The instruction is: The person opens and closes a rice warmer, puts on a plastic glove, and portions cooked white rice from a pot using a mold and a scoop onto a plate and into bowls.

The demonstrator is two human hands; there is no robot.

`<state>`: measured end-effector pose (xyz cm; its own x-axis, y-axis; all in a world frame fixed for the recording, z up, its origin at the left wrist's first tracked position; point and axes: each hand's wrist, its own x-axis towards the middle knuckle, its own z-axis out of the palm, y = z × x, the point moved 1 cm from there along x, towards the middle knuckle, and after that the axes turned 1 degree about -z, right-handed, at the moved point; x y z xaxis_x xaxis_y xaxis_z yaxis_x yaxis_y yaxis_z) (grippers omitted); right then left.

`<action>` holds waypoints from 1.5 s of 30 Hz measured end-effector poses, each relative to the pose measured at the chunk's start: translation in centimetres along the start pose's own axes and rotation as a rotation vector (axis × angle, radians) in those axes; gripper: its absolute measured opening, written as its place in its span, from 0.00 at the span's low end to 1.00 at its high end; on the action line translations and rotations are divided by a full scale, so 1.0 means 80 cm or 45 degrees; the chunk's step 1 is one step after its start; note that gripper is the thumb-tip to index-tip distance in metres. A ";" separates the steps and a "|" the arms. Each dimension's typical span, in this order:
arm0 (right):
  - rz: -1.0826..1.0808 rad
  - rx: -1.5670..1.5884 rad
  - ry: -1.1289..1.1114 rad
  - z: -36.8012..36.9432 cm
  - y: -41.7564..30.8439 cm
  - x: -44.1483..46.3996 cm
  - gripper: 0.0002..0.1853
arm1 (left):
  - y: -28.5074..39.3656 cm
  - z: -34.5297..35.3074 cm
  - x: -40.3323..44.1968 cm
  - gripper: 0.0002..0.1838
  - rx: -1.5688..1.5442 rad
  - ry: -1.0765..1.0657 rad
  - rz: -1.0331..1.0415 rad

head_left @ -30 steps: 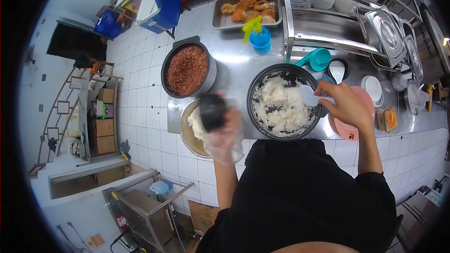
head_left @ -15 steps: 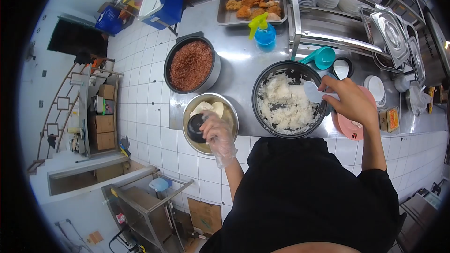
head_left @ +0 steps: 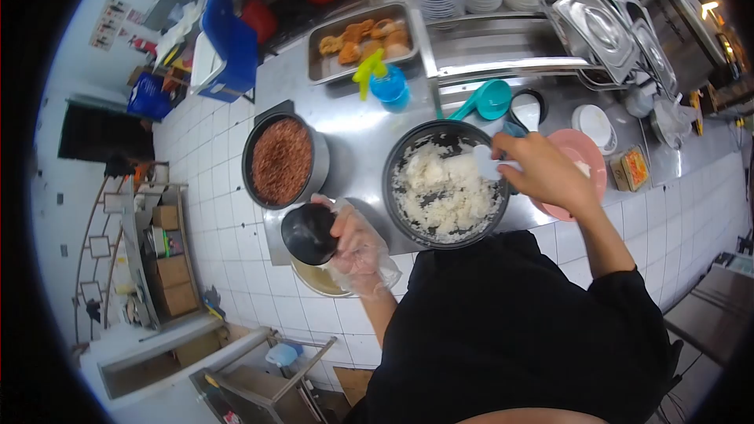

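In a clear plastic glove, my left hand (head_left: 357,247) is closed round a small black bowl (head_left: 309,234), held tilted over a metal bowl (head_left: 318,279) that it mostly hides. My bare right hand (head_left: 542,171) grips a white rice paddle (head_left: 488,163) at the right rim of a black pot (head_left: 395,216). White rice (head_left: 448,192) lies in that pot, with the paddle's blade over its right part. Up and left of my left hand is another pot with reddish-brown rice (head_left: 281,162).
Fried pieces fill a metal tray (head_left: 314,71) behind a blue spray bottle (head_left: 389,88). A teal scoop (head_left: 492,100), a black cup (head_left: 527,108), a pink plate (head_left: 577,149) and a small tub (head_left: 631,169) stand right. A metal rack (head_left: 510,69) holds stacked plates.
The black bowl in my left hand has risen from the metal bowl and now hides more of it. My right hand still holds the paddle at the pot. The whole view has shifted and tilted.
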<state>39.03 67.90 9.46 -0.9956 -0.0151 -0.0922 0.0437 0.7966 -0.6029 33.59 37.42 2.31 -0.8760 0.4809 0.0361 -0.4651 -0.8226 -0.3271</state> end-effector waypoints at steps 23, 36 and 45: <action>-0.034 0.302 -0.108 0.103 0.035 0.047 0.14 | -0.066 -0.132 0.104 0.30 4.257 -0.115 0.022; 0.083 0.828 -0.160 0.100 0.034 0.024 0.14 | -0.030 -0.193 0.108 0.27 3.902 -0.274 -0.112; -0.137 0.537 -0.179 0.048 -0.015 -0.031 0.20 | -0.060 -0.070 0.086 0.30 3.540 -0.177 -0.039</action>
<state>41.74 64.62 7.37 -0.9768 -0.1890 -0.1003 -0.0005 0.4708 -0.8822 30.49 46.36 -1.14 -0.8245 0.5621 0.0653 0.4699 0.6157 0.6326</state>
